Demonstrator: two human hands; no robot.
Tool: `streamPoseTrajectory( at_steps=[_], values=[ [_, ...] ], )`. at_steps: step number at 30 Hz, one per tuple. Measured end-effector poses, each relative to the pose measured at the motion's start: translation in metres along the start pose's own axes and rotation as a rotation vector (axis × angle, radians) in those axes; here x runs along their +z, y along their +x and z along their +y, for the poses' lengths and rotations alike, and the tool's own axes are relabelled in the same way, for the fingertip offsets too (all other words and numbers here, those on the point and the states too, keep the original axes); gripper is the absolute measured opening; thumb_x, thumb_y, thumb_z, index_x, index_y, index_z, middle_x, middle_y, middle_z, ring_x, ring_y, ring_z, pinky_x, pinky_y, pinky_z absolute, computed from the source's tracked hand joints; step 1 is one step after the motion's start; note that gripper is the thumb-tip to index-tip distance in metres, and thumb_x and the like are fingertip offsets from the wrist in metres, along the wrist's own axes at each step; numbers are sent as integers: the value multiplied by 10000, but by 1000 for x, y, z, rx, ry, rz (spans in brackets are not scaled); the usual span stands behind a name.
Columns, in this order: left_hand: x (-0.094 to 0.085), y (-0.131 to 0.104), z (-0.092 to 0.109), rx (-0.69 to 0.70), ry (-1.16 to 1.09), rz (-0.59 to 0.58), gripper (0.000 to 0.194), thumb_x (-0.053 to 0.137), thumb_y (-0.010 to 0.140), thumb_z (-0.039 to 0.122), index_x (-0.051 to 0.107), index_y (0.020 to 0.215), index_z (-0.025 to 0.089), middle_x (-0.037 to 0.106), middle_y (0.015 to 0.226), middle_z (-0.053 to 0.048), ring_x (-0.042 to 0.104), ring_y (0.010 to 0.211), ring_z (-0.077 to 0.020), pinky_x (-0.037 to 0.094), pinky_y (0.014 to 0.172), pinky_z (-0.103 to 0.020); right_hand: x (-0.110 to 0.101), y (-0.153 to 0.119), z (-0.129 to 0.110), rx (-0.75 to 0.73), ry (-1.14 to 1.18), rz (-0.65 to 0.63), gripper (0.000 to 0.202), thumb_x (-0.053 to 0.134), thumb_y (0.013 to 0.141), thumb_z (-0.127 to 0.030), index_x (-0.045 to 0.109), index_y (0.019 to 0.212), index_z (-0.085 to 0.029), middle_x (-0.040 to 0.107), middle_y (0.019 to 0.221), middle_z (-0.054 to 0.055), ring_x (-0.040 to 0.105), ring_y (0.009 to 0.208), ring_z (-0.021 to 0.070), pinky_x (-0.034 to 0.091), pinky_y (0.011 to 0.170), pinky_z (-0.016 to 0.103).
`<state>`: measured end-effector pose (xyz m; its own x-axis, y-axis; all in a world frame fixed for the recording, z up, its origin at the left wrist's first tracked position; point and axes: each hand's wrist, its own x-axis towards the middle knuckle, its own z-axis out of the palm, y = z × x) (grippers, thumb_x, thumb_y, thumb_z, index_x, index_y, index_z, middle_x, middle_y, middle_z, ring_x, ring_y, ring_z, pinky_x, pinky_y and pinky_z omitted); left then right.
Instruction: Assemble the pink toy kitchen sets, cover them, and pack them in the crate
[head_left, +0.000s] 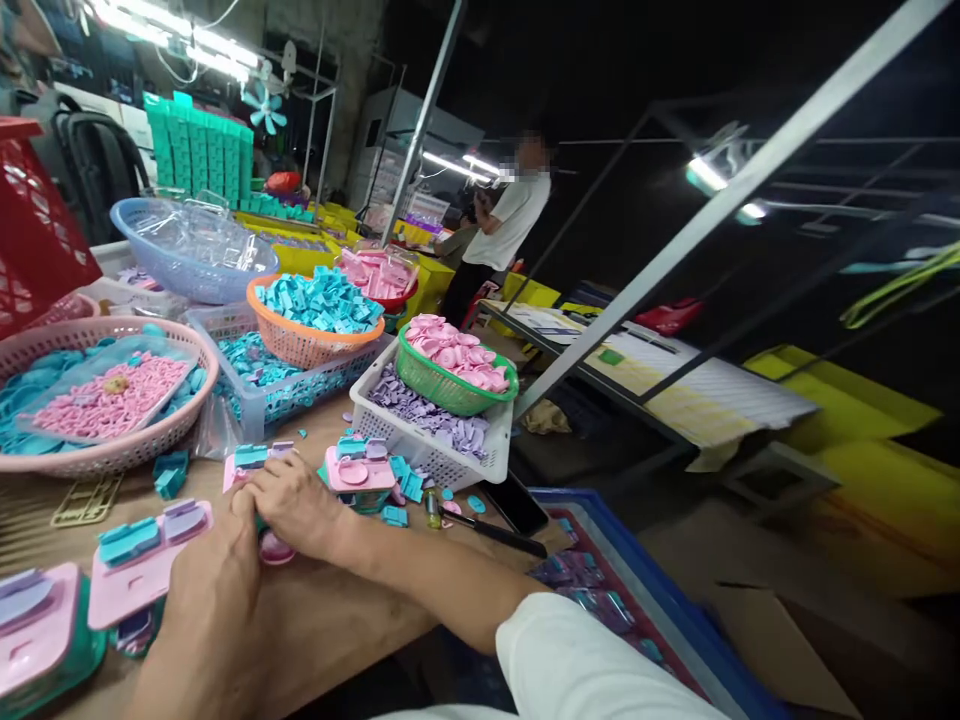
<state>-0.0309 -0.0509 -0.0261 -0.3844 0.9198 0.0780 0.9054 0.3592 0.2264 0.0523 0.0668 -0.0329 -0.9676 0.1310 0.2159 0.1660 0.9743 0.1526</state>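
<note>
Both hands are together at a small pink and teal plastic box [231,472] on the table, its top fitted with teal and lilac parts. My left hand [214,565] is closed at its near side, fingertips partly hidden. Over the top lies my right hand [296,505], its bent fingers pressing on the box and meeting the left hand. Most of the box is hidden beneath them. To the right sits a similar pink-topped box [360,472]. Left of my hands are another such box [139,570] and a further one [45,620] at the frame edge.
Behind stand a pink basket [202,400], an orange basket [315,348] of teal pieces and a green basket [457,390] of pink discs. A black-handled tool [495,537] and a phone [517,505] lie right. A blue crate [600,520] adjoins the table. A person [510,225] stands farther back.
</note>
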Motion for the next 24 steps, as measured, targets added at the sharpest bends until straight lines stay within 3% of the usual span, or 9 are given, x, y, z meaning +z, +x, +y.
streamPoseTrajectory(
  at_steps=[5,9,11,14,18,21,24],
  values=[
    [14,-4,-15,43,-124,111,262,360,824,24,501,909,228,648,771,-52,648,635,-239,374,512,-305,-12,7,7,-108,-43,-37,202,467,1026,-162,664,995,-136,737,998,93,611,964,225,392,820,383],
    [18,-11,-10,-55,-201,188,272,391,819,44,489,1023,194,665,938,-91,677,772,-235,457,612,-307,1,1,21,-49,74,25,189,507,1034,-222,690,1033,-176,754,993,71,618,947,208,348,799,365],
    [16,-11,-4,-100,-172,162,299,406,818,39,489,1075,168,673,995,-120,691,809,-238,477,637,-307,13,-5,26,-4,170,89,178,535,1028,-238,703,1062,-192,764,1010,57,624,948,198,330,803,354],
    [8,-10,4,-129,-90,27,306,380,824,-3,507,1065,135,690,885,-127,712,797,-256,492,641,-310,24,-13,28,80,277,180,211,541,1030,-249,698,1164,-201,771,1047,59,630,954,184,319,824,338],
    [-2,-12,13,-104,-4,-83,323,351,823,-37,511,1059,114,690,812,-126,730,787,-265,517,656,-309,22,-19,28,113,286,236,239,513,1043,-260,702,1174,-197,773,1018,68,628,948,182,310,858,338],
    [-6,-11,20,-99,35,-67,312,365,853,1,504,1113,102,681,1017,-176,740,847,-257,545,665,-307,19,-21,27,131,258,282,245,495,1050,-258,701,1168,-196,768,965,68,630,965,193,294,876,351],
    [-10,-3,23,-129,76,-62,336,351,877,29,506,1171,76,579,1270,-265,748,854,-265,567,650,-326,20,-21,25,145,244,288,230,497,1049,-257,700,1142,-202,762,956,62,635,971,199,277,884,361]
  ],
)
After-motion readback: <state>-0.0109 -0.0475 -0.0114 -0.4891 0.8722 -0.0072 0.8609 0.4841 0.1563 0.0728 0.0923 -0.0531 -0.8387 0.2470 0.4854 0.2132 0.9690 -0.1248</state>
